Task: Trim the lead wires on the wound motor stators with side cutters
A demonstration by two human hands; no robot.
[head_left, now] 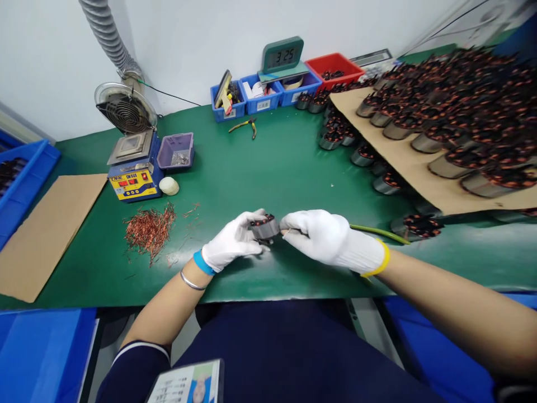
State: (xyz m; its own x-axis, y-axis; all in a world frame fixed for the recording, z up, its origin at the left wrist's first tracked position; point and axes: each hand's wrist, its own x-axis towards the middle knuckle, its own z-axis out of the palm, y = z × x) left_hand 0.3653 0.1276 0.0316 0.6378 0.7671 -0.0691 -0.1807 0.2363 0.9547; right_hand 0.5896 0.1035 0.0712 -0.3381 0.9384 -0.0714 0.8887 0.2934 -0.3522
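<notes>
Both of my hands wear white gloves and meet over the front part of the green table. My left hand (233,242) is wrapped round a small motor core (265,228), a grey metal ring with dark and copper-coloured windings on top. Just right of the core is my right hand (315,234), its thumb and fingers pinched together. Something thin and pale shows at those fingertips, too small to name. A green-yellow handle (380,232) sticks out on the far side of my right hand; how it meets the hand is hidden.
Copper wire scraps (150,230) lie left, before a solder pot (135,178) and purple tray (176,151). Yellow-handled cutters (243,126) lie near blue bins (263,101) and a red bin (335,70). Many motor cores crowd a cardboard sheet (390,154) at right.
</notes>
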